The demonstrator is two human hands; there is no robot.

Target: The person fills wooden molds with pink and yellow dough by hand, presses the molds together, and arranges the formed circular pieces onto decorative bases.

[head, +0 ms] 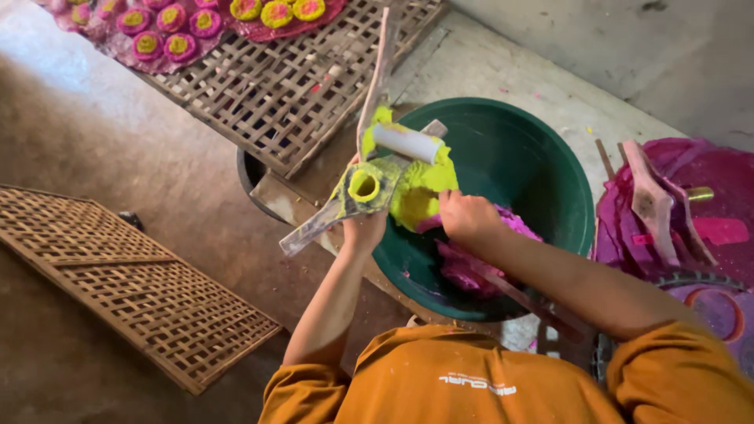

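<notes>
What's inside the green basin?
The green basin holds yellow-green paste and pink paste. The right hand reaches in, hiding part of both. The basin bottom under the paste cannot be seen.

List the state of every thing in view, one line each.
Left hand: grips the mould paddle.
Right hand: pressed into yellow-green dough.
Mould paddle: round cup empty, smeared yellow-green.
Green basin: holds pink and yellow-green dough.
Woven rack: partly loaded with pink and yellow pieces.
Floor rack: lying flat.
</notes>
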